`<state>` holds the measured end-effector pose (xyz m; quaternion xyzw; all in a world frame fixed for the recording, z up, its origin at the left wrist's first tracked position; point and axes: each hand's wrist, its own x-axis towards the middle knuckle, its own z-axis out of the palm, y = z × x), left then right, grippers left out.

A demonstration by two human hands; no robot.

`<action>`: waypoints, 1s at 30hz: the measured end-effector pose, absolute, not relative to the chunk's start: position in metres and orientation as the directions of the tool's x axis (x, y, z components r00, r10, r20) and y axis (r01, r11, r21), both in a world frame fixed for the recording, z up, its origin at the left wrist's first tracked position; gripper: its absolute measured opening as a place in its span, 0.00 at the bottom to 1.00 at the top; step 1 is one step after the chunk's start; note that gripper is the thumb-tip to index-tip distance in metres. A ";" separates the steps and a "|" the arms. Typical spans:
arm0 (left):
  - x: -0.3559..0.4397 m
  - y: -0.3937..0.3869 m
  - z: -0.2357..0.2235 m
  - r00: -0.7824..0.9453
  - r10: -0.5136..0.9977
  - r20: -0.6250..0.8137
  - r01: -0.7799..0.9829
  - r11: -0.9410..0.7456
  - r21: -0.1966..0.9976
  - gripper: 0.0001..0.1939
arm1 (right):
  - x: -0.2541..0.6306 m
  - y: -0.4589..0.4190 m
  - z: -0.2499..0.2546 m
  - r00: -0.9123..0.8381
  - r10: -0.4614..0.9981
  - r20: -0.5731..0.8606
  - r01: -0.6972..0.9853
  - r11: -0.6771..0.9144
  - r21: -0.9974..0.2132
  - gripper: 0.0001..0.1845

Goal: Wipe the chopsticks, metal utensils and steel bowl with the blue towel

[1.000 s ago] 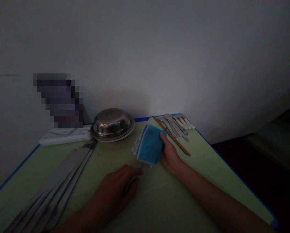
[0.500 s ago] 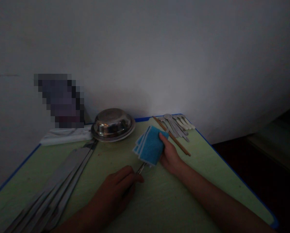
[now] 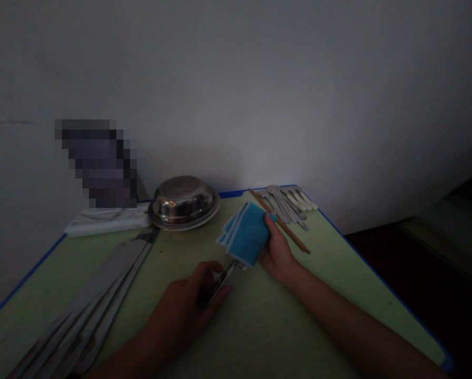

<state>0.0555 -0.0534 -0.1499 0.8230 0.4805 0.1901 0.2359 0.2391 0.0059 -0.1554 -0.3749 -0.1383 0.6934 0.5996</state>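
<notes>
In the head view, my right hand is closed on a folded blue cloth with pale edges, thumb on top. A slim, shiny metal utensil runs from under the cloth down into my left hand. That hand holds its lower end between thumb and fingers, palm partly turned up. The cloth covers the utensil's far end, so its kind cannot be made out. Beyond the right hand, a pair of wooden chopsticks lies slantwise on the table.
Several spoons, some white-handled, lie at the back right of the green table. An upturned steel bowl sits at the back near the wall. Long flat metal utensils lie at left, before a white packet and a blurred-out object.
My left hand has loosened and opened its fingers somewhat, so more of the utensil's handle shows. The cloth and right hand have shifted very slightly.
</notes>
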 end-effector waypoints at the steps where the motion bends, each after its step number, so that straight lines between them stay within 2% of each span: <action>1: 0.056 -0.054 -0.148 0.487 0.872 0.052 0.695 -0.422 0.582 0.12 | 0.239 0.006 -0.155 -0.003 0.937 -0.350 -0.727 -0.242 -0.642 0.16; 5: 0.056 -0.054 -0.141 0.505 0.862 -0.040 0.713 -0.391 0.582 0.16 | 0.238 0.005 -0.154 -0.008 0.946 -0.324 -0.719 -0.231 -0.655 0.16; 11: 0.055 -0.053 -0.144 0.517 0.855 -0.032 0.708 -0.407 0.577 0.18 | 0.238 0.006 -0.159 -0.008 0.964 -0.267 -0.703 -0.195 -0.684 0.13; 17: 0.051 -0.044 -0.147 0.458 0.888 0.023 0.599 -0.328 0.731 0.15 | 0.237 0.007 -0.161 -0.020 0.970 -0.243 -0.709 -0.185 -0.681 0.16; 22: 0.050 -0.038 -0.140 0.316 0.948 0.024 0.563 -0.208 0.799 0.17 | 0.233 0.018 -0.166 0.099 0.960 -0.262 -0.728 -0.110 -0.677 0.20; 25: 0.049 -0.040 -0.141 0.283 0.956 0.077 0.592 -0.238 0.770 0.18 | 0.230 0.030 -0.168 0.159 0.947 -0.281 -0.731 -0.078 -0.678 0.19; 27: 0.048 -0.044 -0.146 0.363 0.914 0.181 0.608 -0.379 0.698 0.18 | 0.228 0.038 -0.168 0.184 0.935 -0.302 -0.736 -0.073 -0.673 0.17; 30: 0.047 -0.049 -0.155 0.556 0.774 0.304 0.592 -0.625 0.509 0.20 | 0.224 0.042 -0.168 0.255 0.910 -0.327 -0.732 -0.040 -0.680 0.15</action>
